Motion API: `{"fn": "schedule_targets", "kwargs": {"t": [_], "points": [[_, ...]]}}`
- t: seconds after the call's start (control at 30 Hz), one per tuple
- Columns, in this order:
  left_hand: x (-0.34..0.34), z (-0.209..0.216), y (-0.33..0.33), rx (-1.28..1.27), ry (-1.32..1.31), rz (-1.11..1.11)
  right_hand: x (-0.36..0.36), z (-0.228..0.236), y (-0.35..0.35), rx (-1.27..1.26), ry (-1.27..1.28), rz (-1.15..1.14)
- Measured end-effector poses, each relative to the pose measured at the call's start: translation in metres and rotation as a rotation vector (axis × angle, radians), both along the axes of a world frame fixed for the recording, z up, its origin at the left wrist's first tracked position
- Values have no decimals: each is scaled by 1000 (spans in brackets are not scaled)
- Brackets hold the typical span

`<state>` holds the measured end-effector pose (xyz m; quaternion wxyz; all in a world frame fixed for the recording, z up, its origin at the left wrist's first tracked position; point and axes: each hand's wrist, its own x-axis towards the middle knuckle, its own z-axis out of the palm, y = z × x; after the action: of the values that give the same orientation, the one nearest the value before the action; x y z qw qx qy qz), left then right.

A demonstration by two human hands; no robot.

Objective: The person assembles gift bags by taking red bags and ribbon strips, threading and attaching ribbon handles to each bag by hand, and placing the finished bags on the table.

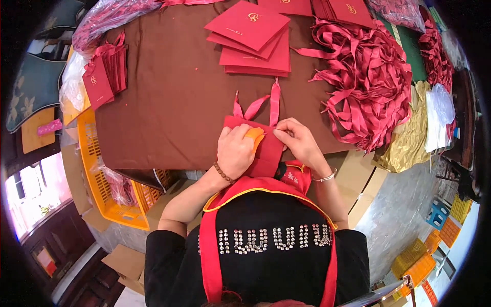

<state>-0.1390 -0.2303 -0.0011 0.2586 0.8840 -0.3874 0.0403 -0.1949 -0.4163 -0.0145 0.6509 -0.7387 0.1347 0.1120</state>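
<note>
Guessing the red bag, left of the ribbon pile, is light, easily creased, best edge-held; it's gripped by the left hand, edge pinched by the right hand.

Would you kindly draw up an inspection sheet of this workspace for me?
Surface: table under a brown cloth, with some creases.
Job's things: red bag at the hands, ribbon ends beyond its upper edge; stack of red bags ahead; fanned red bags at the left.
Clutter: tangled ribbon heap on the right; gold sheet beside it; plastic-wrapped bundle at the far left.
Hands: left hand grips the red bag, an orange piece by its fingers; right hand at the bag's upper edge, exact hold too small to tell.
Cables: nothing seen.
Surroundings: orange crate at lower left; cardboard box on the floor.
</note>
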Motion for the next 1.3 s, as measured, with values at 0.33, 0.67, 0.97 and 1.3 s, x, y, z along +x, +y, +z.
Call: {"fn": "schedule_targets", "kwargs": {"t": [0.33, 0.67, 0.97, 1.3], "points": [[-4, 1, -4, 37, 3, -37, -1, -2, 0, 157, 57, -33], [-2, 7, -14, 31, 59, -6, -8, -4, 0, 184, 18, -56], [-9, 10, -20, 25, -103, -49, -12, 0, -2, 118, -154, -27], [4, 24, -1, 10, -42, -164, -20, 23, 3, -40, -225, 29]]}}
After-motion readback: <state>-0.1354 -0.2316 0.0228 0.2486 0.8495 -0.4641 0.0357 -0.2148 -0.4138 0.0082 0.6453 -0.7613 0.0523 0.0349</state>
